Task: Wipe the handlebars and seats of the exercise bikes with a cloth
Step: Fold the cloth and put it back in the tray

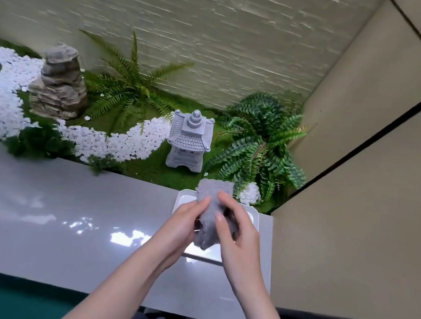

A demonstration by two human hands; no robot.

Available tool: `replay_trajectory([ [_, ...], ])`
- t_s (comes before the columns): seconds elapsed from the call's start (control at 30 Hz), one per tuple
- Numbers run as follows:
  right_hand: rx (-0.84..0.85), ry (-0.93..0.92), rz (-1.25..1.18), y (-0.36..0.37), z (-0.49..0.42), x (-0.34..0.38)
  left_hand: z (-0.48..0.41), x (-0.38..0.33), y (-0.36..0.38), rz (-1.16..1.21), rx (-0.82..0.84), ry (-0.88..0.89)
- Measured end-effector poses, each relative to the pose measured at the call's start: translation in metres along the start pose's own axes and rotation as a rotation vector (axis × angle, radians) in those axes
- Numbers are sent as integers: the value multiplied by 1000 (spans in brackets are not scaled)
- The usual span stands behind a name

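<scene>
Both hands are raised together over the near right end of the desk point(60, 205). The cloth point(206, 227) is grey and nappy, bunched between them. One corner stands up past the fingertips and one hangs down below the palms.

- Left hand point(183, 226): fingers curled round the cloth's left side, thumb laid on its face.
- Right hand point(238, 245): pinches the right side, thumb on top, the other fingers tucked behind the fabric.
- A white tray point(183, 199) sits directly beneath the hands, not touching the cloth as far as I can tell.
- A stone lantern point(188, 142) stands beyond the fingertips among ferns and white pebbles.

No bike, handlebar or seat is in view, so wiping has not begun. The step looks like readying the cloth.

To do it well:
- Fold the cloth into a flat pad rather than a wad, so one clean face meets each bar.
- Tuck in the hanging corner so it cannot drag or snag.
- Settle the pad in one palm, leaving the other hand free to steady a seat.

I cannot tell whether the cloth is damp.
</scene>
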State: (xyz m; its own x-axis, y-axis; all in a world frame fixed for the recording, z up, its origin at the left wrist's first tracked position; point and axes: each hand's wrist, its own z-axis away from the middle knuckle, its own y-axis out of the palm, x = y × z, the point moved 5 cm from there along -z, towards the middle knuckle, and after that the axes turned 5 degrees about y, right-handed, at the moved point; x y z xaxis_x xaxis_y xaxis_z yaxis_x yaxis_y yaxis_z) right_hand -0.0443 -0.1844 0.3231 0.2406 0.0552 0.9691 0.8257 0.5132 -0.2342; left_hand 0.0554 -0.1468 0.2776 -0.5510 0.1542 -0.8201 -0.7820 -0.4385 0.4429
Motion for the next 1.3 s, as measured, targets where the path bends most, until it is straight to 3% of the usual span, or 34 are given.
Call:
replay_trajectory([
  [0.13,-117,-1,-125,-20,-6,-8,-3,-3,1,252,-16,-52],
  [0.27,-208,236,-311,-33,-9,-39,-3,-5,4,360,6,-95],
  [0.43,51,528,-688,-18,-15,-57,-5,-6,5,325,46,-131],
  [0.57,164,481,-751,-16,-20,-54,-7,-7,1,259,29,-120],
  [0.67,95,342,-604,-23,-26,-50,-9,-11,-3,199,12,-75],
  [0.87,-208,94,-155,-29,-31,-30,-11,-15,0,-63,-44,29],
  [1.0,-262,-127,161,-14,-25,-7,-10,-11,14,-22,-6,47],
  [1.17,-262,-54,135,-9,-18,-9,-8,-9,25,222,54,-5],
  [1.3,-237,-24,133,-10,-14,-8,-6,-8,23,223,63,-11],
])
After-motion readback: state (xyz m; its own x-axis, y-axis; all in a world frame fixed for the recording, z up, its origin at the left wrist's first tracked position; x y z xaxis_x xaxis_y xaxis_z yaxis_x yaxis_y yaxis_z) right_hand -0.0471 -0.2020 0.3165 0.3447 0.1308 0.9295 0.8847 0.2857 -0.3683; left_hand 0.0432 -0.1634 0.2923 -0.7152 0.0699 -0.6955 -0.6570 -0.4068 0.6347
